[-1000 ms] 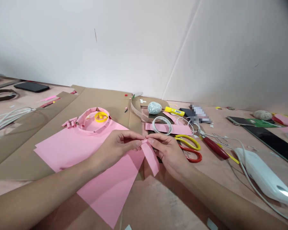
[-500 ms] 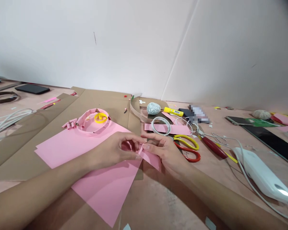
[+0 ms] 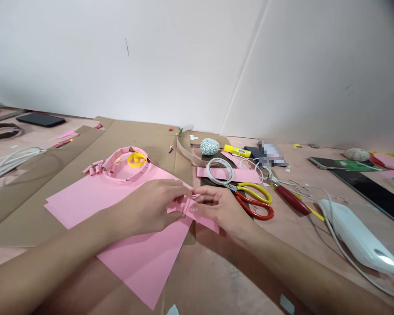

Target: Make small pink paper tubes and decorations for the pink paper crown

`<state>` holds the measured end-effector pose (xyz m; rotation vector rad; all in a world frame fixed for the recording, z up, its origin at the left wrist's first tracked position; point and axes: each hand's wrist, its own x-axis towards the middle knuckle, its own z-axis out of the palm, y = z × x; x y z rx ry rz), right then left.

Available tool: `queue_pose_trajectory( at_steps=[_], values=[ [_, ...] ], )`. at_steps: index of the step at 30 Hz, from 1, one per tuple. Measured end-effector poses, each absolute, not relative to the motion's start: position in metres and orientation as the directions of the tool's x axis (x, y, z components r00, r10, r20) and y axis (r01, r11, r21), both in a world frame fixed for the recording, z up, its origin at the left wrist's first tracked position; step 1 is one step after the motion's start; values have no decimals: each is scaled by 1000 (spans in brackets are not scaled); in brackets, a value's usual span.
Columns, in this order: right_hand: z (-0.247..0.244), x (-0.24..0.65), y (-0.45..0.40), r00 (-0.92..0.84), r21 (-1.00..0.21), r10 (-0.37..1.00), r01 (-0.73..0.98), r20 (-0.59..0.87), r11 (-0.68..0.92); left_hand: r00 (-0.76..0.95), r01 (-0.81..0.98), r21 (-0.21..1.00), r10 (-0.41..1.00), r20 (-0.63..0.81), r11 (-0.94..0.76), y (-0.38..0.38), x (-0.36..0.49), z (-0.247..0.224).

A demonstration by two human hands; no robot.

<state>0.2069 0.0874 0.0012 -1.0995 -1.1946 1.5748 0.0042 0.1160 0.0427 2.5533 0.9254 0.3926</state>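
Between my two hands is a narrow pink paper strip point(image 3: 202, 219) with a crease or fold near its middle. My left hand point(image 3: 154, 203) pinches its left part between thumb and fingers. My right hand point(image 3: 223, 210) grips the other part, thumb on top, and the strip's end sticks out below it. Both hands' fingertips nearly meet. Beneath my left hand lie large pink paper sheets point(image 3: 147, 267). Behind them sits a pink paper ring point(image 3: 118, 177) with a yellow paper coil point(image 3: 136, 160) at it and several small pink paper rolls point(image 3: 93, 168) beside it.
Flat cardboard point(image 3: 147, 140) lies under the sheets. Right of my hands are scissors point(image 3: 254, 201), a white tape roll point(image 3: 219, 171), a glue stick point(image 3: 237, 151), a speckled stone point(image 3: 209, 147), a red-handled tool point(image 3: 292, 200) and a white corded device point(image 3: 357, 238). A white wall point(image 3: 184, 61) rises behind.
The pink strip has been opened out flatter, so its creased middle shows between my hands. My right fingers have curled in more. The view has shifted slightly.
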Motion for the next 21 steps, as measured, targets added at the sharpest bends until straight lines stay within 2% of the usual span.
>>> queue_pose_trajectory(
  at_steps=[4,10,14,16,18,21],
  values=[
    [1,205,87,-262,-988,958,-72,-116,-140,775,558,314,618,136,-768,113,6,45],
    [6,202,86,-318,-992,944,-65,-83,-109,819,535,33,528,223,-844,104,6,43],
    [6,199,85,-281,-991,955,-67,-96,-119,844,517,-56,497,203,-854,101,6,41],
    [5,199,85,-280,-991,956,-71,-90,-114,841,522,-47,505,194,-852,101,7,41],
    [3,201,86,-278,-987,956,-102,-92,-124,818,537,43,533,216,-842,103,7,43],
    [1,205,89,-199,-959,968,-207,-154,-195,701,561,358,658,274,-747,106,8,47]
  ],
)
